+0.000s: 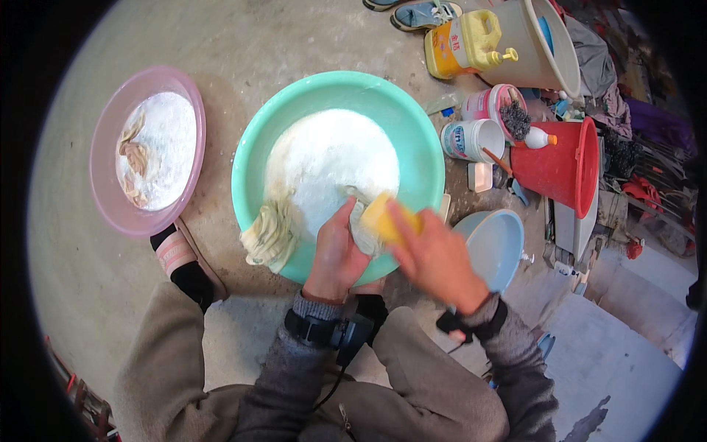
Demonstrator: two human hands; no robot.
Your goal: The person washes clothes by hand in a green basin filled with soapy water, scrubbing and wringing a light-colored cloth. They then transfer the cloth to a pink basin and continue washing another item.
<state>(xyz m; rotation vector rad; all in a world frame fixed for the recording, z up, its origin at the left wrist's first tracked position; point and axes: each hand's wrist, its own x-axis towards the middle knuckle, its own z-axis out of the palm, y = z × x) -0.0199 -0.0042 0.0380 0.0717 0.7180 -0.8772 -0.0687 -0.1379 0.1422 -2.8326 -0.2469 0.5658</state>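
Before me stands a green plastic basin with foamy white water in it. Over its near rim, my left hand holds a wet, pale cloth with dark patches. My right hand grips a yellow block against that cloth. Blur hides whether the block is soap or a brush. To the left of my left hand, a bunched cream cloth hangs over the basin's rim, partly inside it.
On the left, a pink basin holds foamy water and a beige cloth. A light-blue basin, a red bucket, a white tub and a yellow pump jug stand on the right. My slippered foot is near the pink basin.
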